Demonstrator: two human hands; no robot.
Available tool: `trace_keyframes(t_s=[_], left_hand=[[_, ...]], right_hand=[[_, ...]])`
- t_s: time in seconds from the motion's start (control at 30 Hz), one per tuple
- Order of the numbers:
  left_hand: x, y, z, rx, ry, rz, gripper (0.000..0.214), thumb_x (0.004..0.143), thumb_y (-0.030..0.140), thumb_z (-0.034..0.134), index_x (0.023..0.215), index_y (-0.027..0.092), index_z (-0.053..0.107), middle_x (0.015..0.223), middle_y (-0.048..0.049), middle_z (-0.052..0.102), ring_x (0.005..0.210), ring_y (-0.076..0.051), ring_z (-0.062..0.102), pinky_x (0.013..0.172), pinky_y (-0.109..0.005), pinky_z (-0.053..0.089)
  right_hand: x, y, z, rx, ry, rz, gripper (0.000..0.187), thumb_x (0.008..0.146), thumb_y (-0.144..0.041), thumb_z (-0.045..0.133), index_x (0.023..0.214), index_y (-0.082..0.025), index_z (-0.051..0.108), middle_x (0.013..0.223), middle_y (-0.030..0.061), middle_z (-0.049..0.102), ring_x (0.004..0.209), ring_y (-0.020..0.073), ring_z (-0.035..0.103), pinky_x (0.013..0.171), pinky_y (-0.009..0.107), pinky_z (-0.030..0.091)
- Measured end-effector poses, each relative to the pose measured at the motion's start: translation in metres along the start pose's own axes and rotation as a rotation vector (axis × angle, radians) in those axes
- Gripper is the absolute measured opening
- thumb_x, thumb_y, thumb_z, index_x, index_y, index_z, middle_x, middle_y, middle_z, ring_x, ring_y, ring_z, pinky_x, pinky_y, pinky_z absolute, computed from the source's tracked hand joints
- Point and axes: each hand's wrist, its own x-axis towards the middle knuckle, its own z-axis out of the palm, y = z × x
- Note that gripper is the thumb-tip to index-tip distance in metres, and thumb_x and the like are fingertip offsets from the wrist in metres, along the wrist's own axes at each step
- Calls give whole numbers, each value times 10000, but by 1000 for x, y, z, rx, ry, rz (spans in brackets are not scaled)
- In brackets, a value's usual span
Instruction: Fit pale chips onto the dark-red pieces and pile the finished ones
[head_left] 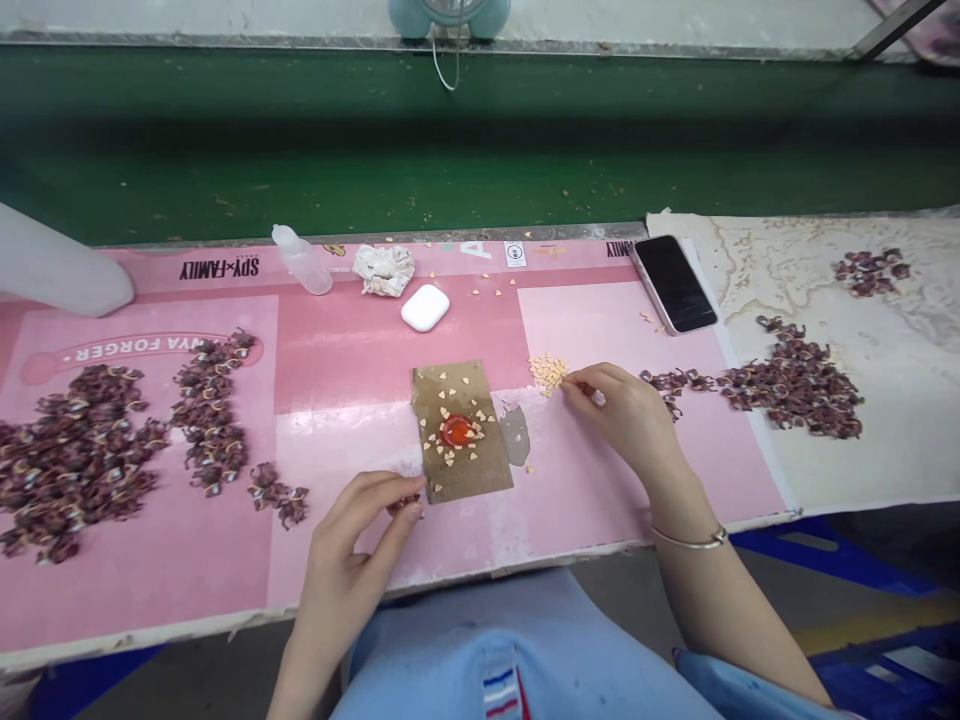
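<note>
Between the left hand's [341, 532] pinched fingertips, one dark piece [403, 505] is held; beside the right hand [628, 415], fingertips bunched, grasp unclear, pale chips [547, 370] are best picked singly.

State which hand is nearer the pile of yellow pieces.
Right. The right hand is at the right edge of the pile; the left hand is farther off, at the lower left of the brown card.

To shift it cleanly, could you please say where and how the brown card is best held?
Pinch the brown card at its near right corner, probably from the right: that part looks bare, clear of the red blob, and away from the left hand.
</note>
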Motion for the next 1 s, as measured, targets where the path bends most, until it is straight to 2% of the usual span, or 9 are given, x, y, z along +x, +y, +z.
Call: trace_keyframes(t_s=[0.07,0.13,0.23,0.3,0.37,0.53,0.67,0.83,1.0], left_hand=[[3,5,4,-31,-9,8,138,934,259,652,988,277,777,902,-36,725,801,-172,710,613,-217,579],[6,12,11,-79,-24,18,132,924,239,658,954,276,781,868,-24,716,743,-154,701,614,-214,581],[10,19,21,-162,-41,40,139,911,181,661,928,265,771,853,-11,713,750,-136,703,664,-200,589],[12,22,24,-207,-36,59,146,909,148,655,914,252,757,848,-11,714,779,-132,702,691,-185,586],[14,24,25,-232,-9,71,157,909,121,640,890,242,739,837,-7,708,777,-122,689,694,-172,576],[15,24,25,-226,33,78,167,904,101,613,827,221,700,778,-4,673,698,-118,645,624,-184,537],[13,22,26,-194,62,85,154,909,130,606,813,215,692,761,-14,664,687,-133,629,610,-214,522],[13,20,25,-166,95,86,152,900,133,618,800,223,687,753,-4,656,693,-131,623,622,-217,518],[13,22,24,-90,74,80,159,904,157,603,789,225,689,750,-11,668,663,-142,620,590,-231,517]], right_hand=[[1,-12,-5,107,-13,-22,239,970,-271,568,787,-209,708,802,52,754,593,165,648,533,299,503],[-1,-37,-11,307,-45,-91,172,960,-236,605,820,-216,703,791,36,751,600,149,649,510,270,518],[-10,-86,-15,615,-110,-301,97,965,-186,625,920,-222,703,822,22,750,699,136,696,576,234,583],[-16,-111,-13,674,-50,-378,91,974,-165,614,960,-205,695,838,34,749,745,136,713,665,238,617],[-20,-125,-9,660,16,-398,86,978,-157,610,993,-193,687,843,44,751,762,141,721,701,249,626],[-22,-129,-3,583,72,-396,206,952,-108,612,1121,-204,681,862,44,764,734,153,722,659,270,628],[-21,-133,-2,616,66,-359,260,940,-93,606,1153,-220,686,871,36,768,734,149,726,667,262,636],[-19,-138,-1,667,74,-254,181,907,-98,639,1003,-232,712,827,22,755,715,143,719,665,247,641],[-18,-138,0,674,94,-247,104,899,-106,655,883,-206,679,751,19,729,654,127,691,634,219,624]])
